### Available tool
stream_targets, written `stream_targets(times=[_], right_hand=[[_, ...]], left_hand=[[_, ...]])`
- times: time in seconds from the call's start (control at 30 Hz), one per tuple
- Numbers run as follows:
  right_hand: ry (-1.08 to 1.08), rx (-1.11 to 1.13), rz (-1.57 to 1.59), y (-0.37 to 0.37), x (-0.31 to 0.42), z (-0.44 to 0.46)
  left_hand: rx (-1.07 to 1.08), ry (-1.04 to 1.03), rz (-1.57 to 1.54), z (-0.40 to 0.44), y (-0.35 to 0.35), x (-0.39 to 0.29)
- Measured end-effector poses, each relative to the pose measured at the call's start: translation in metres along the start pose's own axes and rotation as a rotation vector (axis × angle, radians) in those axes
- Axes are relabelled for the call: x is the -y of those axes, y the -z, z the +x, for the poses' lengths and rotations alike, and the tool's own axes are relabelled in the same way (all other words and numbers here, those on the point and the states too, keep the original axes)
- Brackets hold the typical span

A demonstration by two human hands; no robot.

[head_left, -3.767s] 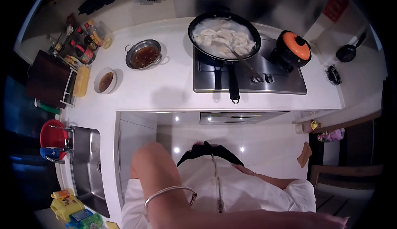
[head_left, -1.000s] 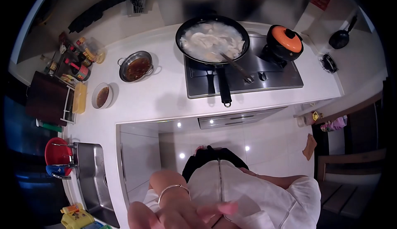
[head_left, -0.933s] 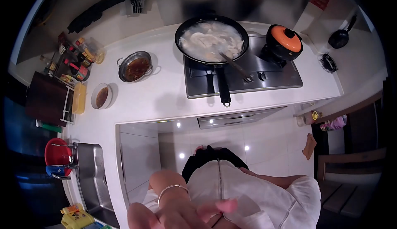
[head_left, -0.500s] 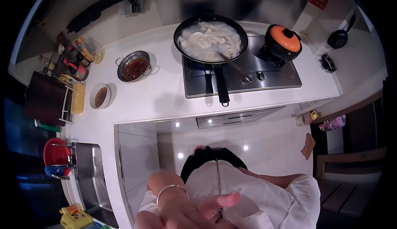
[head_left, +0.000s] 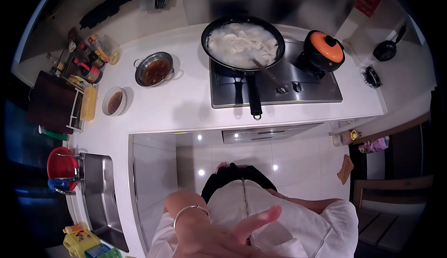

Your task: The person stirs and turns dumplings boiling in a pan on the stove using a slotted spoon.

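Observation:
My left hand (head_left: pixel 214 239) is raised close in front of my white shirt (head_left: pixel 274 197) at the bottom of the view, with a silver bangle on its wrist. One digit sticks out to the right, apart from the others, and nothing shows in the hand. The lower frame edge cuts off part of it. My right hand (head_left: pixel 278 193) is down by my waist, against the dark trousers (head_left: pixel 237 176); its fingers are hidden. Neither hand touches the black frying pan (head_left: pixel 253 92) on the stove, where dumplings (head_left: pixel 240 44) lie in cloudy liquid with a long-handled utensil (head_left: pixel 270 75).
A metal bowl (head_left: pixel 151 58) and a clear bowl (head_left: pixel 122 105) hold brown sauce on the counter. An orange-lidded pot (head_left: pixel 321 48) stands on the right burner. Bottles (head_left: pixel 88 71), a cutting board (head_left: pixel 51 102) and the sink (head_left: pixel 100 183) are at left.
The view has shifted slightly, so the pan and pot sit a little farther right. My left hand's outstretched digit has moved up and to the right.

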State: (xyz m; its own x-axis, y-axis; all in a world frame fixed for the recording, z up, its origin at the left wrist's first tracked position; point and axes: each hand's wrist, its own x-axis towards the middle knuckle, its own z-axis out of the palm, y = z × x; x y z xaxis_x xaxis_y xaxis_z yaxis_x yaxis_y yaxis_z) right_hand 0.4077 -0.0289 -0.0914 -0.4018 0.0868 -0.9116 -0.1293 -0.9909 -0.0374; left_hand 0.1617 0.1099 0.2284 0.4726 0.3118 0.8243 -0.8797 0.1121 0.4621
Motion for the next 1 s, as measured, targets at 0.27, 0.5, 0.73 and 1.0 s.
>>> stream_targets(times=[0.27, 0.5, 0.73, 1.0], right_hand=[[-0.025, -0.003, -0.017, -0.002, 0.005, -0.009], [-0.04, -0.003, -0.024, -0.003, 0.007, -0.012], [-0.046, 0.002, -0.031, -0.005, 0.009, -0.014], [-0.049, 0.005, -0.041, -0.006, 0.009, -0.015]], left_hand=[[-0.1, 0.13, 0.15, 0.009, 0.017, 0.004], [-0.286, 0.04, 0.403, -0.002, 0.03, 0.015], [-0.403, 0.118, 0.492, -0.015, 0.039, 0.018], [-0.425, 0.264, 0.567, -0.028, 0.046, 0.026]])
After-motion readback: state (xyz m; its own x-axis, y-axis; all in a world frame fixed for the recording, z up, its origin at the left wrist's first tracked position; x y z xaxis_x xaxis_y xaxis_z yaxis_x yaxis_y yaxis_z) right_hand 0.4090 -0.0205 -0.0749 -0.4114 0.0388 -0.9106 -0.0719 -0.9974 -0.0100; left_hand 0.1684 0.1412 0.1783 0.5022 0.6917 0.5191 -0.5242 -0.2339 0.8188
